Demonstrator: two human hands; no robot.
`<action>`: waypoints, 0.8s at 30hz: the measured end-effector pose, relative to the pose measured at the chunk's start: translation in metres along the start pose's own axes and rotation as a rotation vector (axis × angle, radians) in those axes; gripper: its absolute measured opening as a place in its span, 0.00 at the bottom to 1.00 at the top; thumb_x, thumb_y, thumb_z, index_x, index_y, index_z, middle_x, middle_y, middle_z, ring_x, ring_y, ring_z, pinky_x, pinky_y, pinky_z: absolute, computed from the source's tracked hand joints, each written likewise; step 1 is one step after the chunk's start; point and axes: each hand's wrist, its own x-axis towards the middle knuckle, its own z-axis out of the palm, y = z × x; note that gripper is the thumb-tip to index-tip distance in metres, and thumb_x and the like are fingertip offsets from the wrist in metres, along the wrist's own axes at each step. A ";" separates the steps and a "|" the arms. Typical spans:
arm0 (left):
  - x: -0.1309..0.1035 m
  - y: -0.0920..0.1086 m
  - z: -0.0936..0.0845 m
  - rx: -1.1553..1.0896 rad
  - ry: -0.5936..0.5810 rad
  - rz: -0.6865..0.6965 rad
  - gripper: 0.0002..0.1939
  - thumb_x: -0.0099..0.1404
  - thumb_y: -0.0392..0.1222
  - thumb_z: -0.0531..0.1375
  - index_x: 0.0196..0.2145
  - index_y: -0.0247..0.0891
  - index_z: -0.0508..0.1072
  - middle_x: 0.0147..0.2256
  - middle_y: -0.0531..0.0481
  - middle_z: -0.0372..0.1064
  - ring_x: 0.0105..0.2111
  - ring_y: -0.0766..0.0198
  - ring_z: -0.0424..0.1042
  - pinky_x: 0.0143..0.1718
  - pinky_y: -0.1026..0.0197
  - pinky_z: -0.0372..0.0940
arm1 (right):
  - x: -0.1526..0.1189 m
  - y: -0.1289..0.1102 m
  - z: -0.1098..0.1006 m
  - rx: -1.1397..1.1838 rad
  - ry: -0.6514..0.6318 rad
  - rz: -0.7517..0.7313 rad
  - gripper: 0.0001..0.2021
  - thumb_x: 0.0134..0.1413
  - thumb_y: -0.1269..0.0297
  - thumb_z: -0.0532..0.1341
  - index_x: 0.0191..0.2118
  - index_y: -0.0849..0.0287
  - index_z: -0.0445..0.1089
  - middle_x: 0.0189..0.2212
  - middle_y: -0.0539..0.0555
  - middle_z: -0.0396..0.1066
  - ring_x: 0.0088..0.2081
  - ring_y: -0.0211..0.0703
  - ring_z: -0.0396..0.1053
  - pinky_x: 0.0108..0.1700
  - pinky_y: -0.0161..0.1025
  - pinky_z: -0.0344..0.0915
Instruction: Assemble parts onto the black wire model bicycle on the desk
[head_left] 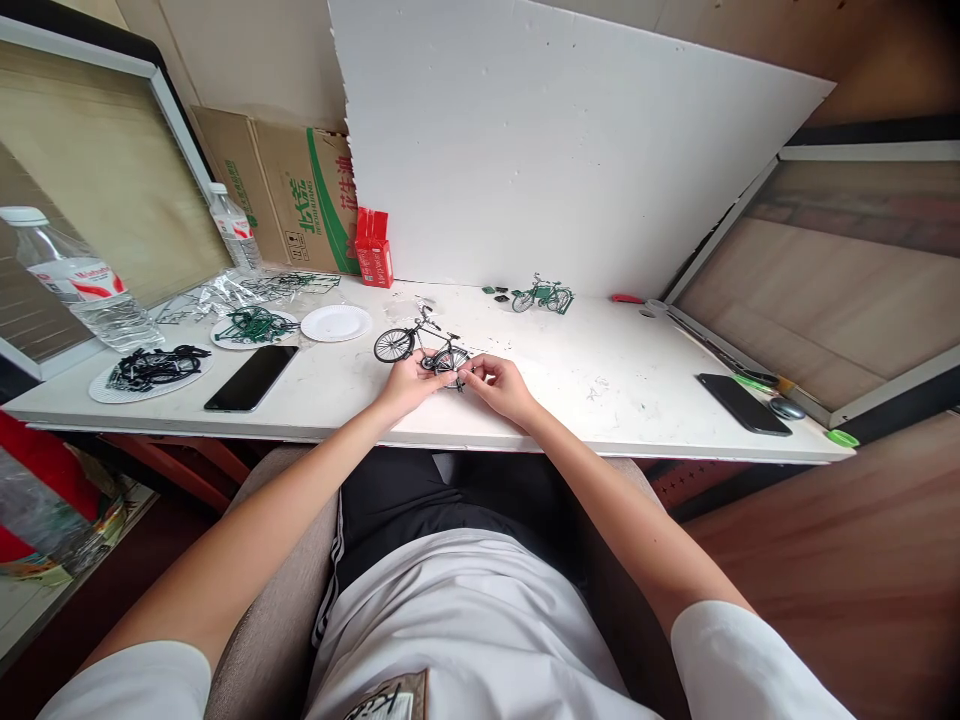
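Observation:
A small black model bicycle point(395, 345) is held above the white table, tilted with its front wheel to the left. My left hand point(411, 385) grips it from below, its thumb near the rear wheel and pedals. At the rear wheel, the fingers of my right hand point(496, 385) are pinched together; whether they hold the wheel's edge or a tiny part is too small to tell. Farther back on the table stands a green model bicycle point(541, 296), with a few small dark pieces point(495, 292) beside it.
Paper plates with black parts point(154, 368) and green parts point(255, 325) lie left, near a white plate point(336, 322), a phone point(251, 379) and water bottles point(90, 290). A red box point(373, 248) stands behind. Another phone point(742, 404) lies right. A white board point(555, 150) rises at the back.

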 end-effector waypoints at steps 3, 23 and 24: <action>0.001 -0.003 0.000 -0.015 -0.001 0.019 0.33 0.52 0.46 0.80 0.51 0.36 0.73 0.42 0.42 0.83 0.39 0.57 0.83 0.48 0.53 0.76 | 0.000 0.001 0.001 -0.019 0.009 -0.021 0.21 0.65 0.41 0.65 0.42 0.56 0.78 0.32 0.53 0.76 0.30 0.40 0.64 0.35 0.39 0.63; 0.001 -0.003 -0.001 -0.025 -0.010 0.037 0.33 0.54 0.47 0.79 0.52 0.36 0.72 0.46 0.40 0.83 0.44 0.55 0.83 0.52 0.50 0.77 | 0.000 0.007 0.002 -0.038 -0.017 -0.055 0.18 0.70 0.44 0.61 0.44 0.56 0.75 0.38 0.55 0.77 0.35 0.42 0.68 0.36 0.39 0.65; 0.000 -0.002 -0.001 -0.022 -0.009 0.036 0.33 0.54 0.47 0.79 0.52 0.36 0.72 0.46 0.40 0.83 0.44 0.55 0.83 0.52 0.51 0.76 | 0.000 0.007 0.002 -0.037 -0.018 -0.055 0.19 0.70 0.44 0.61 0.44 0.56 0.75 0.38 0.55 0.77 0.35 0.43 0.68 0.36 0.39 0.64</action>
